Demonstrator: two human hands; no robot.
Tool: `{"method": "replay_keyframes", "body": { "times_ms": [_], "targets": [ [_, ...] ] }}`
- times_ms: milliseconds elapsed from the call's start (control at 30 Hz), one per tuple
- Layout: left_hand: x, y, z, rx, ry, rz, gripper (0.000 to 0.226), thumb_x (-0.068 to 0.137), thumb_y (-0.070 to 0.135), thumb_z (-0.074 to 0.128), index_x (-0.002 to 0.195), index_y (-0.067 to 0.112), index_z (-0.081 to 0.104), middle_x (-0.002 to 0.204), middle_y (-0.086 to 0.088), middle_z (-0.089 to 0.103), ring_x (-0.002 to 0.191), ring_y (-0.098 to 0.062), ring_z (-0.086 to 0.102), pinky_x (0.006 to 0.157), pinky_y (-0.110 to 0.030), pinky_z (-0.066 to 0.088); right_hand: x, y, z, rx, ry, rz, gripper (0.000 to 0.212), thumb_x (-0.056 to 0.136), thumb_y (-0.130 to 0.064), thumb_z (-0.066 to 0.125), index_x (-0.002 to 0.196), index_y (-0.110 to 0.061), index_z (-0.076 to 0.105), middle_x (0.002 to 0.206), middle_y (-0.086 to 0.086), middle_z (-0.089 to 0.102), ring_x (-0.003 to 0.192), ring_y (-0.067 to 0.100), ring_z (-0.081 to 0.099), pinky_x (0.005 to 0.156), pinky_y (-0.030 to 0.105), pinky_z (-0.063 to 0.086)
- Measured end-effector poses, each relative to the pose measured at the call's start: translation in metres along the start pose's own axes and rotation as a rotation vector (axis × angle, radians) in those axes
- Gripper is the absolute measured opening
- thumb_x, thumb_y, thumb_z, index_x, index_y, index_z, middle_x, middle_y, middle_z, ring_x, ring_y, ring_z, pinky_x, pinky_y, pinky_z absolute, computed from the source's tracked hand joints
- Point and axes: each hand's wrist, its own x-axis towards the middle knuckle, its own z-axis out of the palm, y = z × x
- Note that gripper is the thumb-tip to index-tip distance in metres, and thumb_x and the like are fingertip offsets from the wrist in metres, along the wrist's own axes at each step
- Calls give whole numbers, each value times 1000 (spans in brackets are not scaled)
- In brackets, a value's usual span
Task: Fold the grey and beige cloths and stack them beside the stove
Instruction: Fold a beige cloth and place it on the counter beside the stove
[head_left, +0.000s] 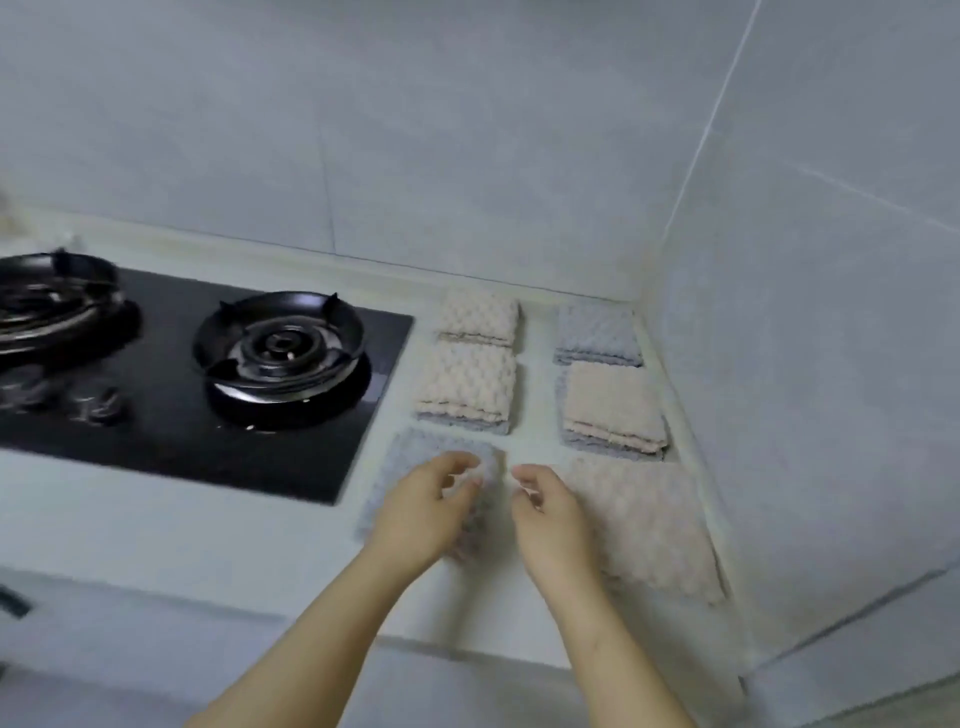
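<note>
- Cloths fill the counter (535, 395) right of the stove (208, 374), centre-right of the frame: a folded beige cloth (478, 317) and a folded grey cloth (597, 332) at the back, with two beige-over-grey stacks, the left stack (467, 387) and the right stack (613, 410), in front of them.
- Lower centre, an open grey cloth (410, 467) and an open beige cloth (644, 525) lie flat and unfolded.
- Left hand (426, 506) rests on the grey cloth, fingers curled, seemingly pinching its right edge; blur leaves this uncertain.
- Right hand (550, 512) hovers between the two open cloths, fingers loosely bent, holding nothing.
- Judged step: starting to fold the grey cloth. Next, grip both corners and bring the edges together evenly.
- No containers are visible.
</note>
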Motion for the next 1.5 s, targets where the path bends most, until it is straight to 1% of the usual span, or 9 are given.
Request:
{"method": "replay_keyframes", "body": {
  "times_ms": [133,300,467,667,900,1067,1167,1333,1500],
  "targets": [
    [-35,-39,-85,-39,262,-101,22,93,23,51,112,23,61,106,12,62,98,-5,58,71,-11,41,-20,-50,82,28,-249,-77,24,92,-13,46,107,-28,56,114,-5,59,107,14,56,86,24,43],
    [-98,-98,-198,-52,532,-235,13,94,29,48,99,37,56,97,27,57,89,9,53,66,-10,37,-76,-113,191,12,-540,-220,23,91,-12,45,105,-27,56,102,-14,58,96,6,53,79,18,38],
    [-178,-159,-322,-77,739,-324,18,94,27,49,108,29,60,102,9,65,99,-7,59,85,-25,45,-160,-175,322,26,-769,-300,19,92,-13,47,102,-26,56,104,-11,58,97,5,53,72,11,39],
    [-258,-225,-450,-62,867,-374,12,94,30,49,95,39,57,97,16,64,96,-2,59,75,-19,45,-261,-241,446,39,-971,-332,23,96,-19,45,117,-25,55,107,-13,53,102,5,49,81,16,37],
    [-287,-281,-552,-41,895,-433,14,95,29,46,105,32,57,100,9,63,97,-6,58,67,-10,39,-300,-287,547,24,-1047,-351,19,96,-20,47,111,-28,54,96,-19,52,89,-3,48,70,10,38],
    [-278,-327,-612,-67,935,-487,15,94,29,48,103,30,60,102,7,65,96,-10,61,74,-21,46,-296,-313,626,33,-1059,-349,16,94,-15,48,103,-27,55,96,-15,56,89,-4,51,70,11,39],
    [-257,-355,-654,-86,935,-492,13,94,27,48,101,30,59,102,6,65,94,-12,62,76,-22,47,-286,-333,679,29,-1070,-338,16,94,-14,47,103,-25,54,96,-13,55,102,8,54,79,17,39],
    [-198,-399,-734,-90,915,-509,12,94,28,48,95,36,57,99,9,64,94,-11,62,82,-27,49,-242,-382,775,50,-1008,-320,17,93,-14,46,102,-26,55,100,-11,55,97,8,50,79,20,37],
    [-141,-428,-799,-124,886,-515,16,92,26,50,86,39,57,95,5,66,91,-15,65,72,-21,47,-196,-419,849,32,-920,-302,17,91,-12,47,100,-24,55,106,-6,58,96,10,51,77,23,38]
  ]
}}
